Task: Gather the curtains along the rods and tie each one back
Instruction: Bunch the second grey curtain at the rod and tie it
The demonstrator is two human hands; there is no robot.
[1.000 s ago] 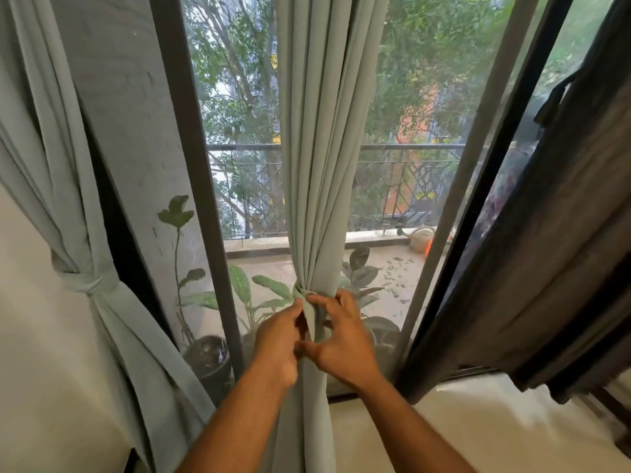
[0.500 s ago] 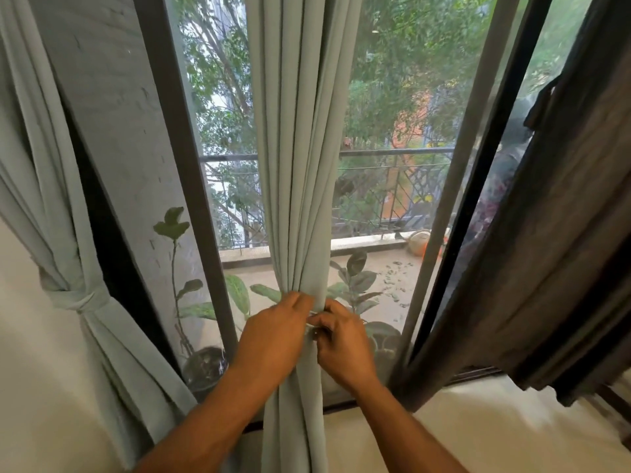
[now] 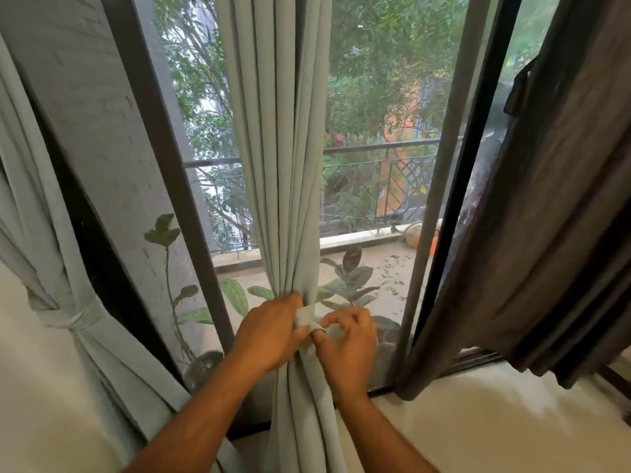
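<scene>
Middle curtain [image 3: 283, 165], pale green, hangs bunched in tight folds in front of the window glass [image 3: 375, 131], gathered to a narrow waist low down. Left hand [image 3: 271, 331] closed around the waist from the left, fingers wrapped over the folds. A pale tie strip [image 3: 305, 315] crosses the front of the bunch between the hands. Right hand [image 3: 348, 346] curled shut, thumb and fingertips pinching the strip's end just beside the left hand; knuckles nearly touching. Below the hands the cloth falls loose.

Left curtain [image 3: 51, 268], same colour, already cinched with a knotted band [image 3: 71, 320] against the wall. Dark curtain [image 3: 563, 216] at right hangs untied, slanting. Potted plants [image 3: 351, 285] outside on the balcony, behind the glass.
</scene>
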